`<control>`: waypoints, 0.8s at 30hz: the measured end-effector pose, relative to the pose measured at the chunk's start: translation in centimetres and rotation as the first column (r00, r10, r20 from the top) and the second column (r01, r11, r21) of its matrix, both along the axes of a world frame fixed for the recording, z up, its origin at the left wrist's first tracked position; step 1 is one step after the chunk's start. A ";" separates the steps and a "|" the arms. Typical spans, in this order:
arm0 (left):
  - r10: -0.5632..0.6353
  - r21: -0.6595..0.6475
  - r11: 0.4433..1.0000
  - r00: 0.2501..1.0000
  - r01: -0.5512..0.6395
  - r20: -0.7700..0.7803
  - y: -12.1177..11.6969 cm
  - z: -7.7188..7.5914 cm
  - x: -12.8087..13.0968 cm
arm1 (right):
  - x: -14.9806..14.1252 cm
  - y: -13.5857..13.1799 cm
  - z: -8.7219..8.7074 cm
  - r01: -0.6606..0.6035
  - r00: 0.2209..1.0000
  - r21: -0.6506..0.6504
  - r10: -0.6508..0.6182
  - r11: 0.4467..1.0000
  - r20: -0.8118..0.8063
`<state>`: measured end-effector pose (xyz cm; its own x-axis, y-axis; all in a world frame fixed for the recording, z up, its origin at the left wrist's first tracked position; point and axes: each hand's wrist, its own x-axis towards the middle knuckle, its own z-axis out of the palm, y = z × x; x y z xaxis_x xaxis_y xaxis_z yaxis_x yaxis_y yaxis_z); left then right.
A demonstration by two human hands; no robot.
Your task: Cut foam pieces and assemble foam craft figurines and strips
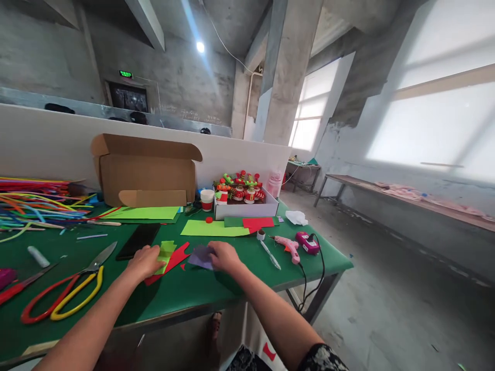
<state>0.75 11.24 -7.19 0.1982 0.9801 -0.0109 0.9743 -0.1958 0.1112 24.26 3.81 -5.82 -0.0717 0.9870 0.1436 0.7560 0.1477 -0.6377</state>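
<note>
Over the green table, my left hand [146,262] is closed on the edge of a small light green paper piece [167,250]. A cut red paper strip [178,256] lies partly beneath it, beside a tiny red scrap [183,267]. My right hand [225,255] pinches a purple paper piece [200,257] at its right side; the fingertips are partly hidden. A black phone [139,241] rests just beyond my left hand. To the left lie scissors [95,268] with one red and one yellow handle, their blades slightly apart.
A pink glue gun [288,247], its corded purple adapter [308,242] and a pen [269,255] lie right. Behind are green paper sheets [209,228], a white box [247,210] of small red-green figures, and an open cardboard box [149,172]. Coloured pipe cleaners [38,203] fill the left.
</note>
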 end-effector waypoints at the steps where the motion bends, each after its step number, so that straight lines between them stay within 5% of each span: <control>1: -0.016 -0.008 1.000 1.000 0.016 -0.002 0.0 0.0 0.0 | -0.9 -0.5 -0.8 -0.005 0.971 0.014 0.008 1.000 -0.239; 4: -0.055 -0.030 0.998 0.998 0.055 0.002 0.0 -0.1 0.1 | -3.4 -1.7 -2.8 0.026 0.751 0.006 -0.016 1.000 -0.660; 9: -0.027 -0.039 0.999 1.000 0.027 -0.015 -0.5 0.0 0.3 | -4.7 -2.2 -3.9 0.083 0.802 0.093 -0.011 0.992 -0.598; 15: 0.040 -0.059 0.997 0.998 -0.043 -0.048 -0.9 0.7 0.3 | -3.7 -1.8 -4.1 0.256 0.480 -0.056 -0.177 0.965 -0.859; 24: 0.010 -0.078 0.997 1.000 -0.010 -0.001 -1.2 1.3 0.6 | -3.7 -1.9 -4.4 0.243 0.493 -0.007 -0.130 0.970 -0.860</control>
